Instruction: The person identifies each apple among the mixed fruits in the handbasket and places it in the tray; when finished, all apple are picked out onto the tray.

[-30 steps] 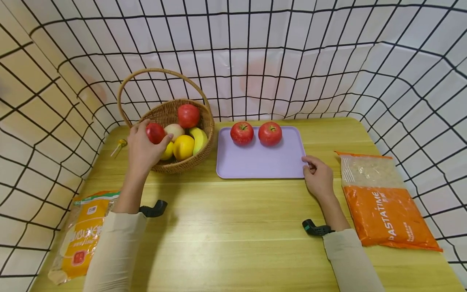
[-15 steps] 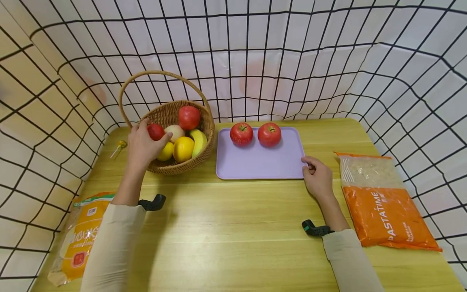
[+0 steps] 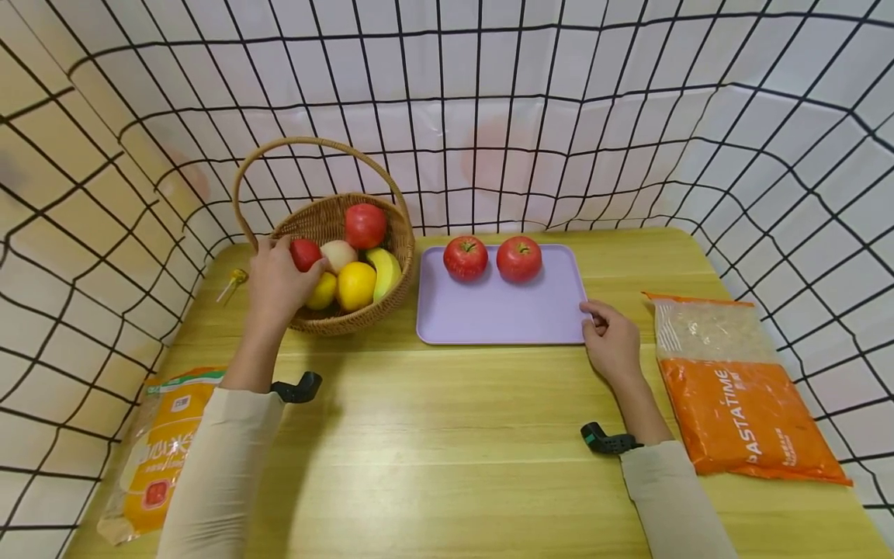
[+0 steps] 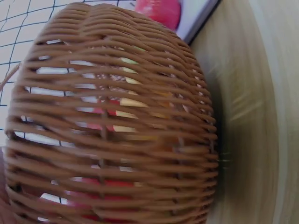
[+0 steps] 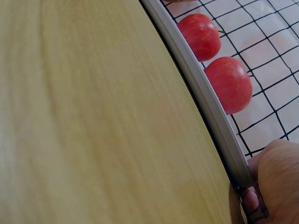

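Note:
My left hand (image 3: 279,283) reaches over the left rim of a wicker basket (image 3: 380,312), thumb and fingers around a red round fruit (image 3: 305,255) low inside it. In the left wrist view the basket's woven wall (image 4: 112,121) fills most of the picture and hides the fingers. Beside the held fruit lie a pale round fruit (image 3: 338,255), lemons (image 3: 357,286), a banana (image 3: 385,273) and another red fruit (image 3: 365,226). My right hand (image 3: 615,341) pinches the right edge of a lilac tray (image 3: 499,314). Two tomatoes (image 3: 466,258) sit at the tray's back.
A lollipop (image 3: 233,283) lies left of the basket. An orange pasta bag (image 3: 754,411) is at the right, a yellow food bag (image 3: 164,450) at the left, partly under the left sleeve. White cloth with black grid lines (image 3: 489,116) walls the table's back and sides.
The left hand has sunk slightly into the basket with the red fruit, which shows less between the fingers. The right hand stays at the tray's edge.

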`<action>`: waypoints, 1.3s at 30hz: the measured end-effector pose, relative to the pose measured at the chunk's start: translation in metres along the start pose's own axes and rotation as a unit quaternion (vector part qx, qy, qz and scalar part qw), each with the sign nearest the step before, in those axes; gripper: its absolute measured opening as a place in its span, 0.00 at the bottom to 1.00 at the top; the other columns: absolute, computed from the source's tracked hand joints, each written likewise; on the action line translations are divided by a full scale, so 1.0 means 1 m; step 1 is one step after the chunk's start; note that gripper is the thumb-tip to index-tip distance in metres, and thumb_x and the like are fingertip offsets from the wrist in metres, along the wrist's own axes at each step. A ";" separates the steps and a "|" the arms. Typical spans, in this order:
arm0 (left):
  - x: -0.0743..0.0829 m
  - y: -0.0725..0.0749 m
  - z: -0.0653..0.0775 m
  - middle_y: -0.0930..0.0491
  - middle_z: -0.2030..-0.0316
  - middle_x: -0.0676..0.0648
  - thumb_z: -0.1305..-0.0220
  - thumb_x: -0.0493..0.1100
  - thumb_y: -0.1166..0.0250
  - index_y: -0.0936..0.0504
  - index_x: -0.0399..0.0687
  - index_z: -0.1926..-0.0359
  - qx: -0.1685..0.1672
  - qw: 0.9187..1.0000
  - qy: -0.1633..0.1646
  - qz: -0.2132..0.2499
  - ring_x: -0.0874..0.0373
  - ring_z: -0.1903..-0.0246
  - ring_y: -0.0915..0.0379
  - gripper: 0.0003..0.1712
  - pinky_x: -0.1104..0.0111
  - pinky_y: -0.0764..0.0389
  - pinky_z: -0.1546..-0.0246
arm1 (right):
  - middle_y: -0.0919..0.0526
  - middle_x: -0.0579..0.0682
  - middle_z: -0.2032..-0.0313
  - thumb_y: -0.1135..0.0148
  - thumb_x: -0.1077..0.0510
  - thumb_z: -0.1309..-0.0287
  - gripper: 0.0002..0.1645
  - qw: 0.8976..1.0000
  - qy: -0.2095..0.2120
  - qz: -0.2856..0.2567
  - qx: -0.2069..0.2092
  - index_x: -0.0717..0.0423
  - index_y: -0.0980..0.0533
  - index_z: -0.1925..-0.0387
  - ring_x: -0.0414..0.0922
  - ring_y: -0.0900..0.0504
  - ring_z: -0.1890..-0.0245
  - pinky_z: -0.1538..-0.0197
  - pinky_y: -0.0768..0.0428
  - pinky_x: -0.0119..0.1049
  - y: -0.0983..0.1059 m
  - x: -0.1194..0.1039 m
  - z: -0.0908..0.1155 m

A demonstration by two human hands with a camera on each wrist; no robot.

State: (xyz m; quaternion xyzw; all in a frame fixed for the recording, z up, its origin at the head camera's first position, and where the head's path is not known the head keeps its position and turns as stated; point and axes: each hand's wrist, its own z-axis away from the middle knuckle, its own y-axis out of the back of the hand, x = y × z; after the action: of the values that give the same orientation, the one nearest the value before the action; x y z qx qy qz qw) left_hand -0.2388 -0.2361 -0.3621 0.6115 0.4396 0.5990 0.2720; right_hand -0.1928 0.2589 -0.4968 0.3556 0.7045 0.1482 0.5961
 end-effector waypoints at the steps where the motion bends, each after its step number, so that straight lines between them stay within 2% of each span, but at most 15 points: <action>1: 0.000 -0.001 0.000 0.38 0.33 0.25 0.34 0.55 0.34 0.35 0.31 0.27 0.001 1.000 0.000 -0.003 0.26 0.37 0.39 0.44 0.35 0.25 0.43 | 0.16 0.60 0.42 0.41 0.66 0.34 0.19 1.000 0.000 0.000 -0.001 0.63 0.17 0.44 0.47 0.24 0.61 0.63 0.34 0.19 0.000 0.000 0.000; 8: 0.001 -0.006 0.001 0.37 0.34 0.27 0.38 0.52 0.28 0.32 0.31 0.31 0.023 0.999 -0.006 0.032 0.28 0.37 0.40 0.43 0.37 0.28 0.40 | 0.15 0.60 0.43 0.41 0.66 0.34 0.19 1.000 -0.002 0.003 0.000 0.63 0.17 0.44 0.47 0.24 0.62 0.63 0.34 0.19 0.001 0.001 0.002; 14: 0.000 -0.008 0.001 0.39 0.35 0.27 0.42 0.55 0.23 0.27 0.32 0.33 0.037 0.998 -0.014 0.055 0.32 0.36 0.42 0.44 0.39 0.29 0.38 | 0.15 0.60 0.45 0.41 0.66 0.33 0.19 1.000 -0.004 0.009 0.000 0.62 0.17 0.44 0.47 0.24 0.61 0.62 0.33 0.20 0.002 0.001 0.001; 17: -0.001 -0.008 0.000 0.34 0.37 0.26 0.42 0.55 0.23 0.26 0.34 0.34 0.029 0.998 -0.021 0.058 0.31 0.36 0.40 0.43 0.39 0.26 0.39 | 0.14 0.59 0.46 0.41 0.65 0.33 0.19 1.000 -0.006 0.010 0.000 0.61 0.17 0.44 0.47 0.24 0.61 0.62 0.34 0.21 0.002 0.001 0.001; 21: -0.001 -0.008 0.000 0.27 0.38 0.27 0.41 0.54 0.25 0.32 0.36 0.29 0.011 0.998 -0.021 0.056 0.29 0.37 0.34 0.47 0.39 0.23 0.40 | 0.14 0.59 0.47 0.41 0.65 0.33 0.19 1.000 -0.004 0.009 0.000 0.61 0.17 0.44 0.46 0.25 0.61 0.62 0.34 0.20 0.002 0.001 0.000; 25: -0.001 -0.007 -0.001 0.29 0.34 0.27 0.42 0.54 0.24 0.37 0.38 0.25 -0.004 0.998 -0.022 0.051 0.28 0.35 0.36 0.51 0.38 0.27 0.37 | 0.14 0.59 0.48 0.41 0.66 0.34 0.18 1.000 0.001 0.011 0.003 0.61 0.16 0.44 0.46 0.25 0.62 0.62 0.34 0.20 0.002 0.003 0.000; 29: -0.001 -0.007 -0.001 0.32 0.32 0.29 0.44 0.56 0.23 0.34 0.36 0.27 -0.010 0.998 -0.035 0.048 0.29 0.33 0.37 0.51 0.36 0.30 0.36 | 0.14 0.59 0.47 0.41 0.66 0.34 0.19 1.000 0.002 0.008 0.003 0.61 0.16 0.44 0.46 0.24 0.62 0.62 0.33 0.20 0.001 0.004 0.000; 32: -0.001 -0.007 0.000 0.31 0.33 0.30 0.46 0.56 0.22 0.32 0.36 0.29 -0.005 0.998 -0.042 0.054 0.31 0.34 0.36 0.51 0.36 0.29 0.37 | 0.14 0.59 0.45 0.41 0.66 0.34 0.19 1.000 -0.001 0.004 0.002 0.61 0.17 0.44 0.46 0.24 0.61 0.62 0.33 0.20 0.000 0.003 -0.001; 39: 0.004 -0.004 0.004 0.26 0.36 0.33 0.47 0.56 0.21 0.31 0.43 0.30 -0.001 0.995 -0.054 0.081 0.34 0.35 0.35 0.49 0.37 0.29 0.37 | 0.15 0.59 0.42 0.41 0.66 0.34 0.19 1.000 0.002 -0.001 0.003 0.61 0.16 0.44 0.46 0.24 0.61 0.62 0.34 0.19 -0.001 0.002 -0.001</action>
State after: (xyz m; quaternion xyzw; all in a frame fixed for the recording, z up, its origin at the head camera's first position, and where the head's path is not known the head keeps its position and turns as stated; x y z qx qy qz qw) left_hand -0.2360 -0.2301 -0.3648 0.6762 0.3730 0.5857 0.2462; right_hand -0.1937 0.2600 -0.4987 0.3562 0.7064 0.1456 0.5940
